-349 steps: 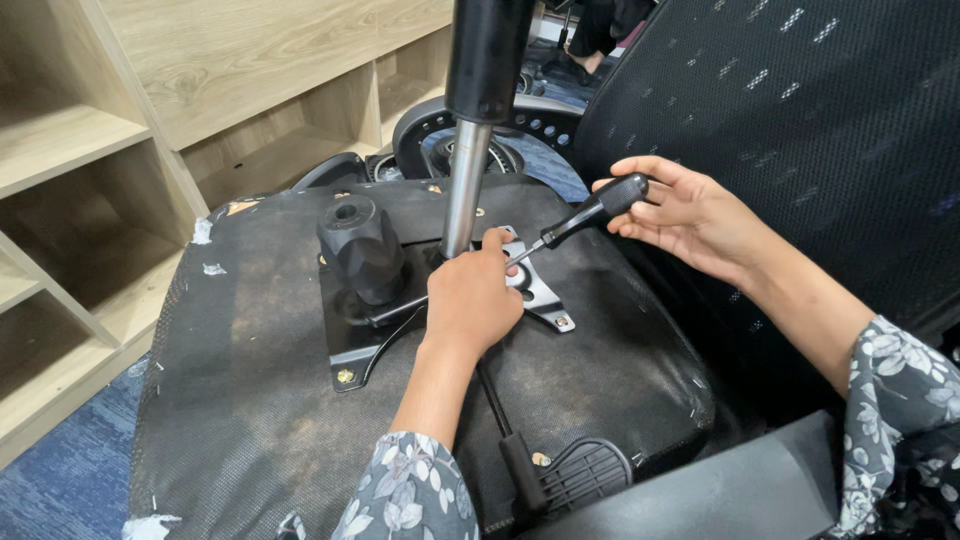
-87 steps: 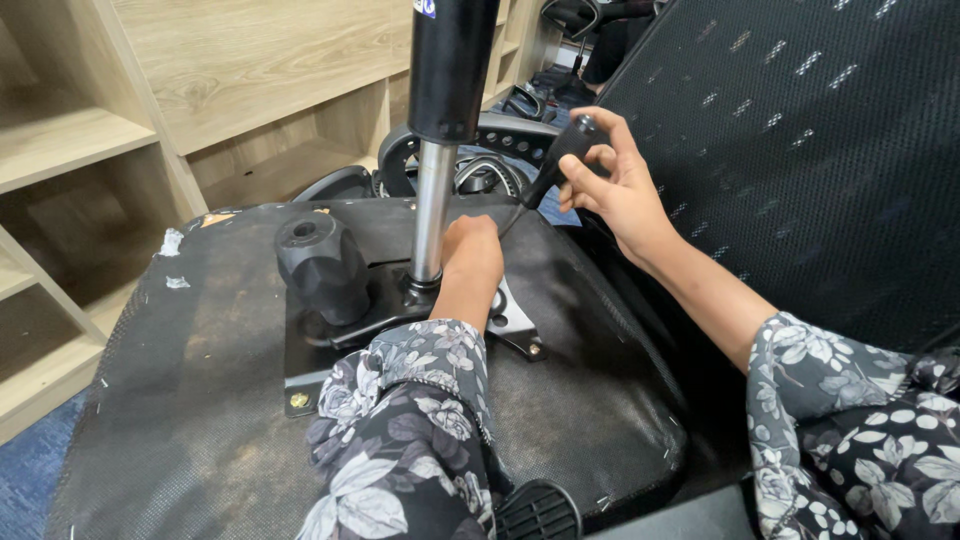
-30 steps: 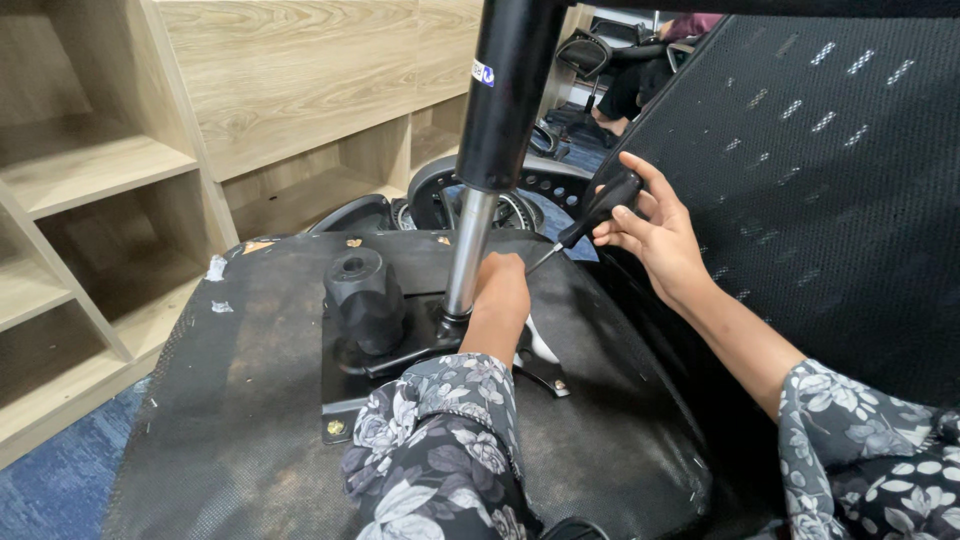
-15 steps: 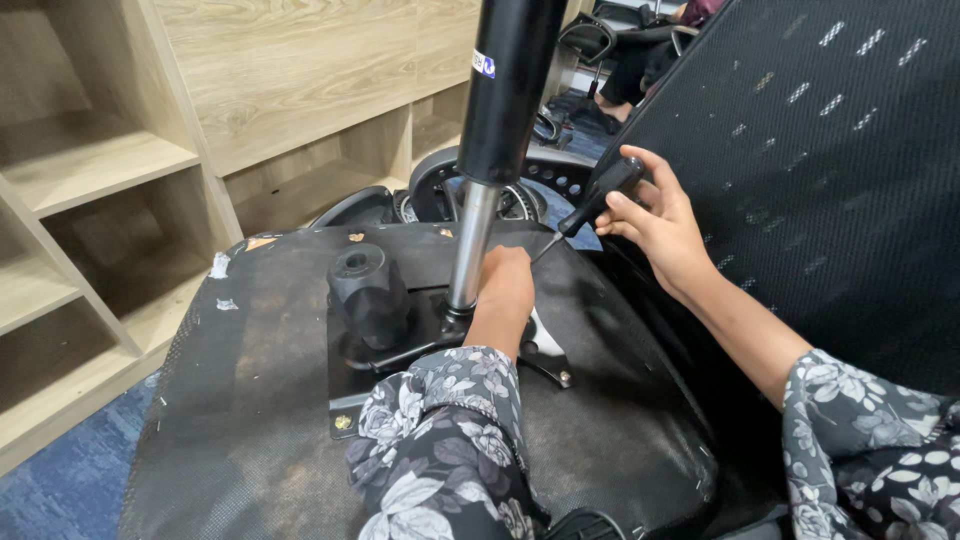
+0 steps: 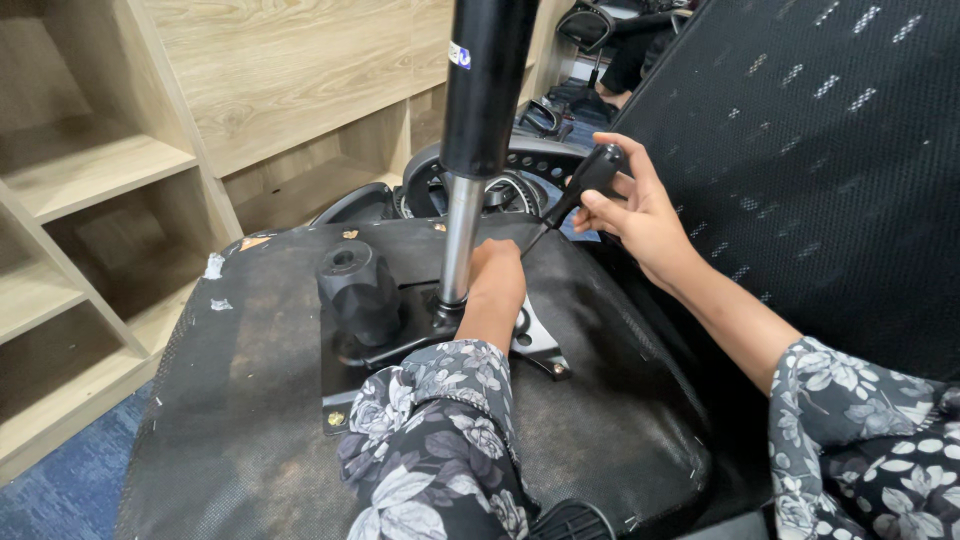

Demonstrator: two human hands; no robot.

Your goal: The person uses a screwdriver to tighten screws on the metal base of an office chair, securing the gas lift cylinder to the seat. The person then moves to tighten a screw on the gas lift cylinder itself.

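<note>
Your right hand (image 5: pixel 640 215) has its fingers curled tight round the black lever handle (image 5: pixel 592 172); your left hand (image 5: pixel 497 280) presses, fingers together, on the mechanism plate (image 5: pixel 535 335) beside the gas cylinder (image 5: pixel 480 130).

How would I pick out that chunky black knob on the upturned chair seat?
Find the upturned black chair seat with the gas cylinder standing up from its middle. Just left of that column, on the black metal plate, sits the knob. It is a squat, ridged black lump with a round hole in its top; the left hand rests on the column's other side.
</note>
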